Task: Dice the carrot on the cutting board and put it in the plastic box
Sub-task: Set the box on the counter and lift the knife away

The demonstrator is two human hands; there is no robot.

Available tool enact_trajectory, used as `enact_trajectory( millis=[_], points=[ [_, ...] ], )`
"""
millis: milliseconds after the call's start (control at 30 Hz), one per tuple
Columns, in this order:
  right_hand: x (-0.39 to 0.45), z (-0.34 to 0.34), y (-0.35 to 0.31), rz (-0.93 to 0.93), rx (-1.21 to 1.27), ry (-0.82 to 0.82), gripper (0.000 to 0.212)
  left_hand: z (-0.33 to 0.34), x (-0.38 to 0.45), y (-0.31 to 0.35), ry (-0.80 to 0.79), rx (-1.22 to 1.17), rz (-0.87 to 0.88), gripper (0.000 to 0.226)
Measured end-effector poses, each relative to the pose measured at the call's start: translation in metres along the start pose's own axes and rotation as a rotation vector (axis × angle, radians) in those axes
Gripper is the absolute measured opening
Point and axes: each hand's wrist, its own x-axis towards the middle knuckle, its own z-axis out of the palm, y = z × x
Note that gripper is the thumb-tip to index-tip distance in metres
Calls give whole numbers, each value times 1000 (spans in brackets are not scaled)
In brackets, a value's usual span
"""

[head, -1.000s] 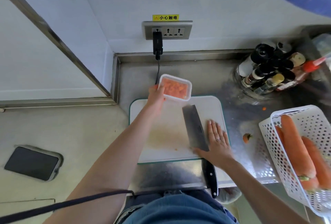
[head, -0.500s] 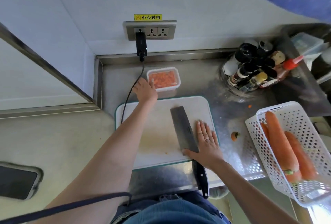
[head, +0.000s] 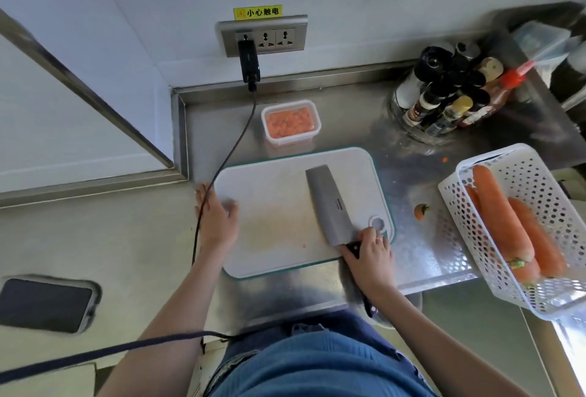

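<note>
Left hand is off the box — diced carrot in it, far of the board — flat at the board's left edge, right hand wrapping the knife handle; dicing looks done — lift clear next.

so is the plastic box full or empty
Nearly full: the lidless plastic box on the steel counter holds diced carrot almost up to its rim.

From my feed I saw both forearms bare to the bottom edge of the view, with no sleeves showing. The right hand wore 1 thin ring on a finger. The left hand carried nothing on its fingers that I could make out. Blue denim trousers with a waistband seam filled the bottom of the view.
</note>
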Motion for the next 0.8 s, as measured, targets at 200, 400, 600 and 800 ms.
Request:
enact_trajectory(
  millis=[200,400,600,800],
  points=[
    [-27,-13,-18,-46,378,-136,27,2,-9,-11,-73,297,116,68],
    [-51,22,-45,-204,270,-354,29,3,-21,-6,-100,383,147,67],
    [-54,-2,1,83,272,-56,26,4,-24,-14,-87,423,206,68],
    [-50,-23,13,289,310,228,17,10,-25,-13,-47,393,217,68]
  ],
)
